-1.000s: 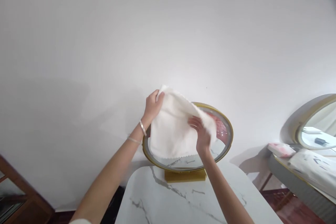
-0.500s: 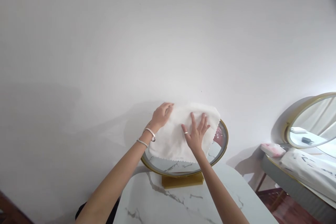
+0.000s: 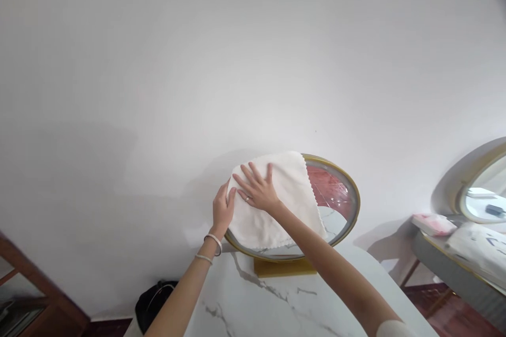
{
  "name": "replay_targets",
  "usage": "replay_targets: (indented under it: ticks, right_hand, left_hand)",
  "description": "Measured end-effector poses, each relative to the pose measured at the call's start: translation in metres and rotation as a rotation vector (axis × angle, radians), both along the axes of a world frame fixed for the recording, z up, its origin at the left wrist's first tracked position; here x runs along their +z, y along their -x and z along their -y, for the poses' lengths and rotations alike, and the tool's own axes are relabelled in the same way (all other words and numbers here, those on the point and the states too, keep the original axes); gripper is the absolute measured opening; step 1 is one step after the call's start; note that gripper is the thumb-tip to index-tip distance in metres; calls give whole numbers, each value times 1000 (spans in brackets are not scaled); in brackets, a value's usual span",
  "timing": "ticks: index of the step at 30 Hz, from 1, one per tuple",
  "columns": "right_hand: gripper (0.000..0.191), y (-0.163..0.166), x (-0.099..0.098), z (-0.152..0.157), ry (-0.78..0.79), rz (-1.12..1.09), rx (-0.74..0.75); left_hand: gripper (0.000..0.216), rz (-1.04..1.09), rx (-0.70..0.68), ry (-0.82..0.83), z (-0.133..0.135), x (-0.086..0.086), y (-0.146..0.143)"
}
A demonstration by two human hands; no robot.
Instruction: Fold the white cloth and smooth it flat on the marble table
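Observation:
A round mirror [image 3: 332,184] with a gold rim stands on a gold base [image 3: 284,267] on the marble-patterned tabletop. A white cloth [image 3: 292,195] with scalloped edges covers the left and middle of its glass. At the mirror's left rim, my left hand [image 3: 223,208] is closed, thumb in front and fingers mostly hidden behind the edge. My right hand [image 3: 256,187] lies flat on the cloth's upper left part with its fingers spread. The right side of the glass shows, reflecting a red floor and the tabletop.
A marble-patterned table [image 3: 256,305] carries the mirror close to a white wall [image 3: 253,63]. Further right, another table [image 3: 450,258] holds a pink-and-white packet [image 3: 434,225], a white bag [image 3: 478,250] and a second round mirror [image 3: 486,197]. A black bag [image 3: 152,300] and wooden-framed furniture [image 3: 43,300] are at lower left.
My right hand and the cloth have moved left across the mirror, uncovering its right side. My left hand has shifted down onto the left rim. The view has turned slightly left.

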State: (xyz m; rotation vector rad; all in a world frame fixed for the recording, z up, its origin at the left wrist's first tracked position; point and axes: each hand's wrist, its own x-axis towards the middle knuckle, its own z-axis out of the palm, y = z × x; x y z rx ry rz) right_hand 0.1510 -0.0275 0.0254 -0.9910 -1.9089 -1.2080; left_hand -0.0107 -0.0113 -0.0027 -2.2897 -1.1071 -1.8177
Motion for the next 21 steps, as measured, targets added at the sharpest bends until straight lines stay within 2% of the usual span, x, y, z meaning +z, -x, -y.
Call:
replay_targets:
  ticks: [3,6,10,13,16,18,21]
  right_hand:
    - [43,-3,5,-8,-55,-57,-20]
    - [42,-27,14,-8,-95,-222,-84]
    - [47,-81,19,5,-183,-495,-194]
    - [52,-116,6,17,-263,-698,-283]
    - [60,-131,-18,24,-294,-830,-326]
    - [63,-130,-32,25,-284,-838,-325]
    - [63,-113,-37,22,-239,-725,-289]
  left_hand:
    - [45,-82,47,-91,2,5,-12]
    - [44,-228,92,-211,3,31,-38]
    - [41,-395,123,-337,4,70,-82]
    - [39,-509,70,-462,6,88,-118]
    - [36,-554,-6,-586,5,94,-143]
    - [35,-530,-35,-615,1,95,-146]
    - [34,-406,-50,-570,-5,90,-125]
